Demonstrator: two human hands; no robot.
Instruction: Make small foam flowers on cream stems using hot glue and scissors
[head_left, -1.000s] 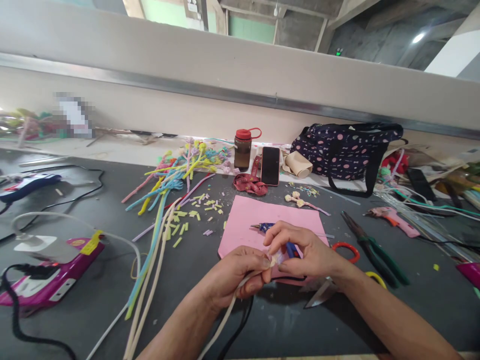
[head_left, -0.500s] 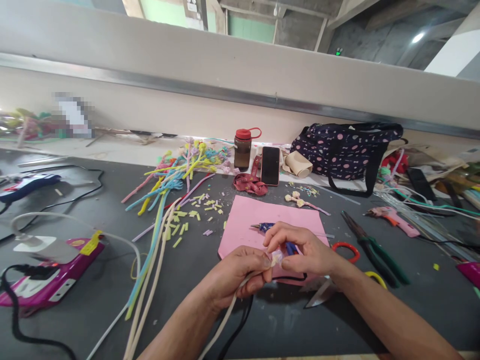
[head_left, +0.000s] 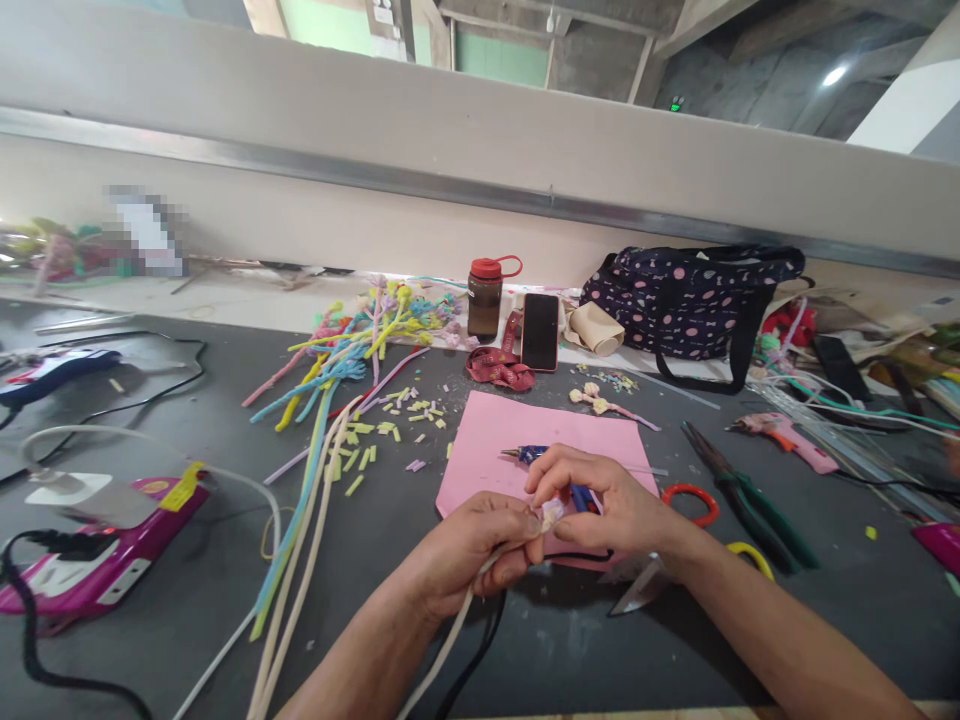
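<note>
My left hand (head_left: 469,550) is closed on a cream pipe cleaner (head_left: 442,645) whose stem trails down toward me. My right hand (head_left: 600,500) pinches the small curled cream tip (head_left: 553,514) of that pipe cleaner, right against my left fingers. Both hands hover over the near edge of a pink sheet (head_left: 525,435). A blue glue gun (head_left: 534,455) lies on the sheet just behind my right fingers.
Long pipe cleaners (head_left: 315,450) and cut bits (head_left: 390,420) lie to the left. A pink glue gun (head_left: 105,560) with cords sits far left. Green-handled pliers (head_left: 742,495), scissors (head_left: 675,560), another pink glue gun (head_left: 787,437), a bottle (head_left: 485,297), a phone (head_left: 541,331) and a spotted bag (head_left: 690,300) lie behind and right.
Almost nothing has moved; my right fingers have shifted slightly on the cream tip.
</note>
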